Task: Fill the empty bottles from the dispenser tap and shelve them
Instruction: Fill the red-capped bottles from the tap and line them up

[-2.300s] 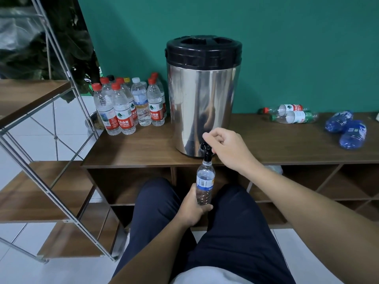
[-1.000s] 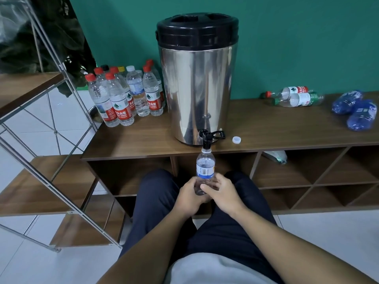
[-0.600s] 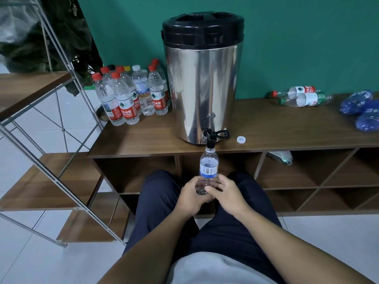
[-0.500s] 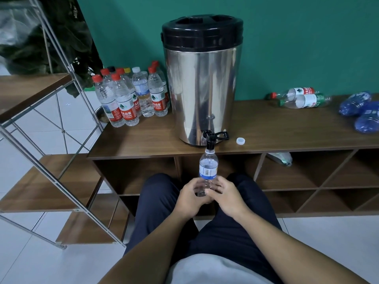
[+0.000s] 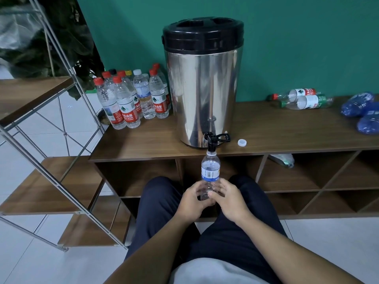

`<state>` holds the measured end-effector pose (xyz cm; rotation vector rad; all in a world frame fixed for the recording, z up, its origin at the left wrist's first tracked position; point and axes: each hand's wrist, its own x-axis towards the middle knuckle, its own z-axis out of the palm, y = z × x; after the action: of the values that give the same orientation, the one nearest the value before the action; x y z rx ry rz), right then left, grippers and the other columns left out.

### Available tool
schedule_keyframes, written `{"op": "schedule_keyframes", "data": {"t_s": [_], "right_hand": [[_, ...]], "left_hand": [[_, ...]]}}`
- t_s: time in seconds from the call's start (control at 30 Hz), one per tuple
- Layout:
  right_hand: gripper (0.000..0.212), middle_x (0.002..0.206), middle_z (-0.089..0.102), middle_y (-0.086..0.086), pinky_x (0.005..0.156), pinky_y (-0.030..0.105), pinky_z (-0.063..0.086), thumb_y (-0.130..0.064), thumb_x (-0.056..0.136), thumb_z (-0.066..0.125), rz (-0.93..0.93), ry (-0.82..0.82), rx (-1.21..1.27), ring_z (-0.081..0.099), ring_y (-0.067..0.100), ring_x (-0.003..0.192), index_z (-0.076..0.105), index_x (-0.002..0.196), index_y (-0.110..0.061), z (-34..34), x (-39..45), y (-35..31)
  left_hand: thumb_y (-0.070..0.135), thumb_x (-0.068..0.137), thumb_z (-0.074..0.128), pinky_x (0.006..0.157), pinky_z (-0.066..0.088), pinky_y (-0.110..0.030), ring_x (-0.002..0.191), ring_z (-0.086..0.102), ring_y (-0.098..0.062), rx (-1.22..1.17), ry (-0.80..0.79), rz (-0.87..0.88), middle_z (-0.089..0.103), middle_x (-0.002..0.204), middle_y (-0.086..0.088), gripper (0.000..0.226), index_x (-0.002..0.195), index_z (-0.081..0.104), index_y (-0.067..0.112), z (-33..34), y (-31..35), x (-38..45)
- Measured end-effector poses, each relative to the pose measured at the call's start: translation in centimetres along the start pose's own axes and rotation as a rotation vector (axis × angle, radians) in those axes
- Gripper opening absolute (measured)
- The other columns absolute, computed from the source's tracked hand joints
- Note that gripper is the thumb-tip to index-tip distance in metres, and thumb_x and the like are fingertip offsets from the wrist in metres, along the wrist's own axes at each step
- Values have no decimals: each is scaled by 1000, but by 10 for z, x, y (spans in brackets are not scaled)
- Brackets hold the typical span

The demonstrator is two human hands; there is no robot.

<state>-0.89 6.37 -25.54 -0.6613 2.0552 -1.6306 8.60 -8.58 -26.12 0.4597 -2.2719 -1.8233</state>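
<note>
Nearest, hands: left hand (image 5: pixel 192 198) and right hand (image 5: pixel 227 198) both curl round the lower body of the bottle (image 5: pixel 210 175).
Bottle axis: upright, mouth directly under the tap (image 5: pixel 211 142), beyond the fingertips.
Nearer hand: neither; they flank it evenly.
Surface: wooden cabinet top (image 5: pixel 276 130) carries the dispenser (image 5: pixel 203 83) and a loose cap (image 5: pixel 242 142).
Room: green wall, capped bottles (image 5: pixel 131 99) at back left.
</note>
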Motion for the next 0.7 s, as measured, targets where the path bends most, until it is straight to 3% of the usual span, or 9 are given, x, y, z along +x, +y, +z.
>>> {"op": "schedule_keyframes", "data": {"t_s": [0.33, 0.5, 0.7], "right_hand": [[49, 124, 80, -10, 110, 37, 59, -1, 94, 84, -7, 5, -17, 74, 6, 121, 69, 135, -24, 4, 0, 0], [52, 125, 80, -11, 110, 37, 59, -1, 94, 83, -11, 15, -36, 74, 6, 121, 69, 139, -24, 4, 0, 0], [52, 125, 80, -11, 111, 39, 59, -3, 94, 84, -11, 17, -47, 74, 6, 122, 69, 138, -25, 3, -1, 1]], "left_hand": [[7, 92, 91, 116, 56, -35, 131, 71, -8, 7, -4, 4, 78, 135, 12, 66, 149, 65, 28, -4, -1, -5], [8, 94, 89, 108, 56, -25, 129, 71, -4, -9, 18, 6, 79, 132, 16, 63, 146, 65, 35, -2, 2, -8], [13, 96, 89, 109, 54, -24, 130, 70, -2, -3, 25, 14, 78, 133, 19, 60, 143, 65, 41, -3, 6, -10]]}}
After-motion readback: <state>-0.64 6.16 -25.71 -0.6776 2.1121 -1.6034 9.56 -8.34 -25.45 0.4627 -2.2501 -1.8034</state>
